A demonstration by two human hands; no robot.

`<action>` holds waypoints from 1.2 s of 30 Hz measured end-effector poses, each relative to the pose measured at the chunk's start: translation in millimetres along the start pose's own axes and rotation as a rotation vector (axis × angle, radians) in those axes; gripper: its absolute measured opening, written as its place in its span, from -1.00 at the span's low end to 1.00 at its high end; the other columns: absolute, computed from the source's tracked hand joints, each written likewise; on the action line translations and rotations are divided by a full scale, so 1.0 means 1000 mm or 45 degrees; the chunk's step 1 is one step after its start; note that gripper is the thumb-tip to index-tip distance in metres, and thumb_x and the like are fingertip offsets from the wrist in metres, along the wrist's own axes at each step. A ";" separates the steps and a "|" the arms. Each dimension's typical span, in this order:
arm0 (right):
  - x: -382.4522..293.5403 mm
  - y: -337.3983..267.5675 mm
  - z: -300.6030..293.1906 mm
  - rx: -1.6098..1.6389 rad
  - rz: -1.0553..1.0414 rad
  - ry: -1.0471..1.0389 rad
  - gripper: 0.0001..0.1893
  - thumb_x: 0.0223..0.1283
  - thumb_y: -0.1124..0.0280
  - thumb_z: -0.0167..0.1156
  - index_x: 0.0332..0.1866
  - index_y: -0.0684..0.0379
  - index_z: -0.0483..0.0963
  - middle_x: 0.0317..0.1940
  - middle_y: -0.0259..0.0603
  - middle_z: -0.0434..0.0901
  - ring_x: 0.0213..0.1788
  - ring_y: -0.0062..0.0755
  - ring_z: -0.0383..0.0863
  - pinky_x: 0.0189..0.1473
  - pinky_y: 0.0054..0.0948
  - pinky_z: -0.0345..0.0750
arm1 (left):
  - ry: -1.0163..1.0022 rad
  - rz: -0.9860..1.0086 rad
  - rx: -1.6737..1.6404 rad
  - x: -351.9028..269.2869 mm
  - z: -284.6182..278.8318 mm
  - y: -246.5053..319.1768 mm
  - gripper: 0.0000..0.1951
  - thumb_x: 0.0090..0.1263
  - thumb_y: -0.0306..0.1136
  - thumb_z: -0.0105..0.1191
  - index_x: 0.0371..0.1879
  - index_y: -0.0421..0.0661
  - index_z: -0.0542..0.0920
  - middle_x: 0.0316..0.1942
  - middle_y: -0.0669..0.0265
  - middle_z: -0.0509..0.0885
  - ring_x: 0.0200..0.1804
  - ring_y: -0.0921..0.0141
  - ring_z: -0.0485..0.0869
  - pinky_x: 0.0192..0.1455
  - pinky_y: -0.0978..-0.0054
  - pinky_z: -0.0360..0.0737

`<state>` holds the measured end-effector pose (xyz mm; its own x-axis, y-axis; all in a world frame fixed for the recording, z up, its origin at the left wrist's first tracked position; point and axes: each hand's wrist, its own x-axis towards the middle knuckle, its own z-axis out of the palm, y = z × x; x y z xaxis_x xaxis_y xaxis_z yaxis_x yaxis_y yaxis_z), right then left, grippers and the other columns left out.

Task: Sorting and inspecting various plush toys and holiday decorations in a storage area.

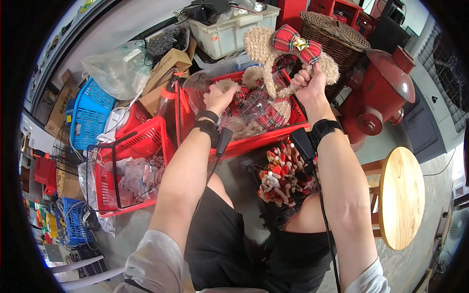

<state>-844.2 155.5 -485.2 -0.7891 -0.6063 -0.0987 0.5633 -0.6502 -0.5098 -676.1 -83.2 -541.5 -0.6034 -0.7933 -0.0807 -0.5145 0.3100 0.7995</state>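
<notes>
My right hand holds up a beige plush headband with fuzzy round ears. A red tartan bow with a gold star sits on it. Lower and to the left, my left hand has its fingers around a fuzzy beige plush ear inside a red plastic basket. What that ear belongs to is partly hidden. More tartan and plush pieces in clear plastic wrap fill this basket, below both hands.
A black crate of small red and beige plush ornaments stands between my legs. At left is another red basket with plastic bags. A wooden stool and a red fire hydrant-shaped object stand at right. Behind is a wicker basket.
</notes>
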 end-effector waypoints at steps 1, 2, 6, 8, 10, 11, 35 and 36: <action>-0.001 -0.002 -0.003 -0.004 -0.003 0.023 -0.57 0.64 -0.04 -0.13 -0.34 0.02 0.36 -0.66 -0.56 0.03 -0.60 -0.59 -0.04 -0.43 -0.47 0.08 | -0.008 0.002 -0.008 0.009 0.007 -0.004 0.11 0.09 0.28 0.40 0.53 -0.22 0.28 0.48 -0.27 0.38 0.51 -0.17 0.37 0.55 0.02 0.36; -0.002 -0.004 -0.005 -0.013 -0.010 0.028 -0.57 0.64 -0.04 -0.13 -0.34 0.02 0.36 -0.66 -0.56 0.03 -0.60 -0.59 -0.04 -0.43 -0.47 0.08 | 0.018 -0.055 0.021 0.024 0.017 -0.013 0.10 0.10 0.28 0.38 0.50 -0.26 0.26 0.44 -0.29 0.42 0.49 -0.16 0.41 0.53 0.03 0.38; -0.002 0.005 0.004 -0.017 0.033 -0.012 -0.55 0.65 -0.06 -0.15 -0.35 0.01 0.37 -0.66 -0.56 0.03 -0.60 -0.59 -0.03 -0.43 -0.47 0.08 | 0.109 -0.068 -0.218 0.047 0.024 -0.045 0.03 0.08 0.08 0.47 0.39 -0.39 0.28 0.33 -0.29 0.54 0.38 -0.07 0.57 0.43 0.10 0.50; -0.003 0.001 -0.002 -0.033 0.036 -0.020 -0.55 0.65 -0.07 -0.15 -0.35 0.00 0.37 -0.66 -0.57 0.03 -0.60 -0.60 -0.03 -0.44 -0.47 0.08 | 0.142 -0.093 -0.490 0.046 0.017 -0.044 -0.13 0.03 -0.16 0.57 0.27 -0.45 0.46 0.16 -0.15 0.70 0.23 0.09 0.71 0.27 0.23 0.61; -0.004 0.004 -0.002 -0.138 -0.050 0.008 -0.56 0.66 -0.04 -0.13 -0.28 0.07 0.38 -0.68 -0.55 0.01 -0.61 -0.60 -0.03 -0.45 -0.49 0.08 | -0.056 -0.011 -0.728 0.042 0.018 -0.037 -0.24 0.06 -0.18 0.55 0.17 -0.44 0.56 0.07 -0.06 0.74 0.15 0.17 0.74 0.21 0.29 0.63; -0.003 -0.001 -0.002 -0.136 -0.049 0.005 -0.56 0.66 -0.04 -0.13 -0.28 0.07 0.38 -0.68 -0.55 0.01 -0.61 -0.60 -0.03 -0.45 -0.49 0.08 | -0.262 0.071 -0.960 0.040 0.021 -0.032 -0.36 0.10 -0.20 0.54 0.08 -0.43 0.65 -0.02 0.02 0.79 0.08 0.24 0.77 0.15 0.34 0.64; 0.003 -0.003 0.006 0.030 -0.052 -0.057 -0.56 0.64 -0.10 -0.08 -0.32 -0.01 0.37 -0.69 -0.55 0.03 -0.62 -0.59 0.01 -0.45 -0.48 0.11 | 1.043 0.508 -1.306 -0.032 -0.098 0.098 -0.29 0.66 0.05 0.03 0.39 -0.48 0.41 0.46 -0.04 0.48 0.46 0.16 0.48 0.52 0.29 0.34; 0.005 0.001 0.007 0.083 -0.017 -0.155 -0.56 0.64 -0.11 -0.07 -0.35 -0.04 0.35 -0.68 -0.55 0.04 -0.62 -0.59 0.02 -0.46 -0.48 0.11 | 0.853 0.444 -1.571 -0.042 -0.113 0.104 -0.38 0.70 0.03 -0.04 0.40 -0.33 0.46 0.38 0.10 0.58 0.37 0.22 0.57 0.47 0.27 0.45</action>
<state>-846.3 148.9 -480.2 -0.7634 -0.6458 0.0142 0.5708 -0.6847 -0.4532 -635.2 -77.4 -387.6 -0.0146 -0.9721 0.2339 0.6487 0.1688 0.7421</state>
